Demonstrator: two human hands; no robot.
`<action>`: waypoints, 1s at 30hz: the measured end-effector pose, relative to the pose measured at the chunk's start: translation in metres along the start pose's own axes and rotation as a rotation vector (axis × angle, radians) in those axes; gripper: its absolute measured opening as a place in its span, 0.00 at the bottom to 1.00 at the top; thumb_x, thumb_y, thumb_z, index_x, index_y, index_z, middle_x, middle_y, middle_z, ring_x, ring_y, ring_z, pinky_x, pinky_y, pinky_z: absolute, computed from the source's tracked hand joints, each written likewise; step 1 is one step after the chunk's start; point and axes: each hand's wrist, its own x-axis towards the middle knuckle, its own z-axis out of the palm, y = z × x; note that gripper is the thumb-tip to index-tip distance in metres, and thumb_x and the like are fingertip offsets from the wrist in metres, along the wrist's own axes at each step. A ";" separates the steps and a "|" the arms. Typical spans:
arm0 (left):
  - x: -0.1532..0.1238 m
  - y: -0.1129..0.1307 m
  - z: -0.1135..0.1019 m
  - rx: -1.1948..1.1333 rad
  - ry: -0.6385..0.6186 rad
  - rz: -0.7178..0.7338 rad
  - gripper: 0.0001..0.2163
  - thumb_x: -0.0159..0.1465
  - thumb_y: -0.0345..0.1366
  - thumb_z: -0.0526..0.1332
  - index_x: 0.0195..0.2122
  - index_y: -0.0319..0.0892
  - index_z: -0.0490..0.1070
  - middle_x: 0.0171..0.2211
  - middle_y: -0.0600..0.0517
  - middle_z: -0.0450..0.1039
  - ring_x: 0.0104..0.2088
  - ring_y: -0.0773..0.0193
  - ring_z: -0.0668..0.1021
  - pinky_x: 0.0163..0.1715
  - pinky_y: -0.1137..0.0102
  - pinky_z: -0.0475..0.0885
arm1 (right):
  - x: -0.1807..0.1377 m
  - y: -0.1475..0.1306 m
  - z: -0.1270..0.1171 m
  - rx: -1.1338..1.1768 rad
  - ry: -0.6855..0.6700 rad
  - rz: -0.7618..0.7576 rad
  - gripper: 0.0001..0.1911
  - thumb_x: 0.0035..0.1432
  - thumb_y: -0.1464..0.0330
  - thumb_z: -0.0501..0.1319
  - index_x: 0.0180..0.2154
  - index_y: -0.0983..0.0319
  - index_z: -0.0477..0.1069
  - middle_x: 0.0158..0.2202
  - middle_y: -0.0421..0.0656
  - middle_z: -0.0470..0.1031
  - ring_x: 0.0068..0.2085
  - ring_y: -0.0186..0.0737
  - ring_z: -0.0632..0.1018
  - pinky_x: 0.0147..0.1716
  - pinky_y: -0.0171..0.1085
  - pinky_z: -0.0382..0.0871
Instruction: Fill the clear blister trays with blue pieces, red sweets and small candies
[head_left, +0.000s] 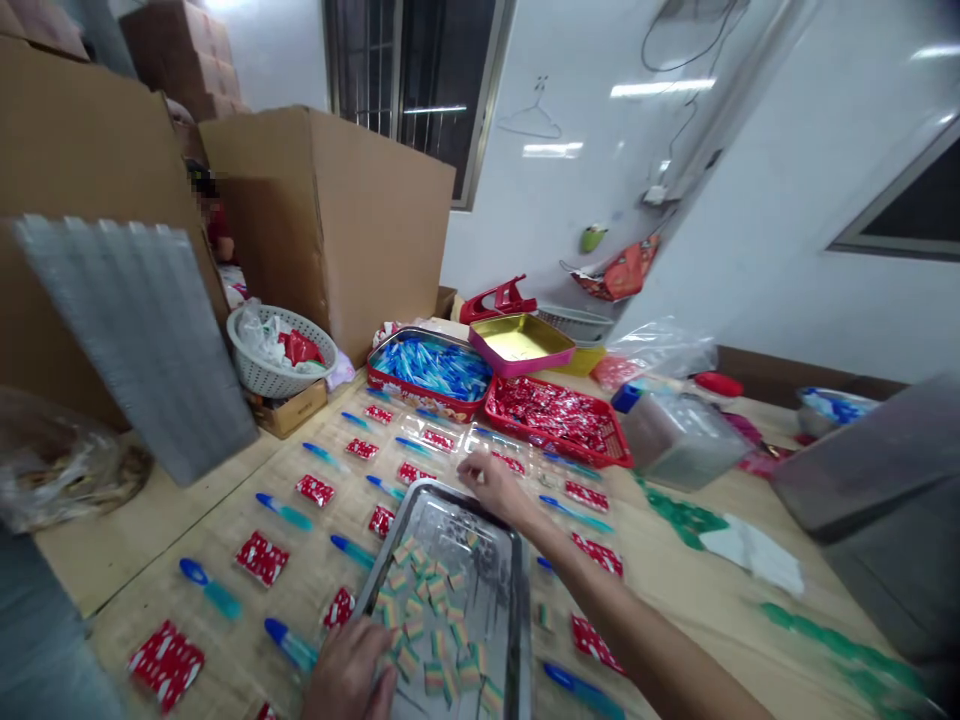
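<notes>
The tray (499, 590) lies at the near middle of the counter (690, 590) with pieces (435, 677) in it, and packets (166, 663) and sticks (210, 588) are laid out to its left, right and beyond its far end. Behind these stand a tin (427, 402) of sticks and, to its right, a basket (621, 447) of packets, with a second tin (517, 345) behind the basket and a tub (679, 445) right of it. At left, a panel (142, 340) stands before a carton (52, 130); right of the panel, a colander (277, 381) sits on a box (296, 408).
</notes>
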 end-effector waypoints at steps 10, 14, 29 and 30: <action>0.012 0.007 0.023 0.220 -0.068 -0.049 0.18 0.54 0.27 0.55 0.46 0.40 0.71 0.49 0.42 0.71 0.52 0.51 0.71 0.53 0.56 0.66 | -0.078 -0.056 0.032 0.249 -0.290 -0.103 0.16 0.41 0.71 0.66 0.37 0.62 0.74 0.34 0.41 0.73 0.32 0.36 0.70 0.31 0.32 0.60; 0.008 0.002 0.031 0.235 -0.058 -0.066 0.20 0.53 0.28 0.56 0.48 0.37 0.70 0.52 0.40 0.69 0.55 0.50 0.68 0.56 0.55 0.63 | -0.082 -0.059 0.039 0.251 -0.257 -0.051 0.14 0.38 0.73 0.65 0.33 0.63 0.73 0.32 0.40 0.71 0.32 0.37 0.69 0.30 0.32 0.57; -0.003 0.045 0.008 -0.161 0.073 -0.184 0.18 0.50 0.27 0.57 0.43 0.39 0.71 0.37 0.49 0.73 0.29 0.64 0.74 0.31 0.70 0.68 | -0.153 -0.083 0.027 0.798 -0.060 0.041 0.11 0.40 0.74 0.61 0.28 0.61 0.62 0.23 0.32 0.59 0.25 0.31 0.61 0.25 0.30 0.54; -0.004 0.045 0.009 -0.239 0.050 -0.201 0.20 0.49 0.27 0.57 0.45 0.39 0.70 0.37 0.49 0.74 0.27 0.66 0.73 0.29 0.71 0.67 | -0.160 -0.088 0.027 0.829 -0.076 0.027 0.11 0.40 0.74 0.61 0.29 0.61 0.62 0.23 0.32 0.59 0.25 0.31 0.61 0.25 0.30 0.54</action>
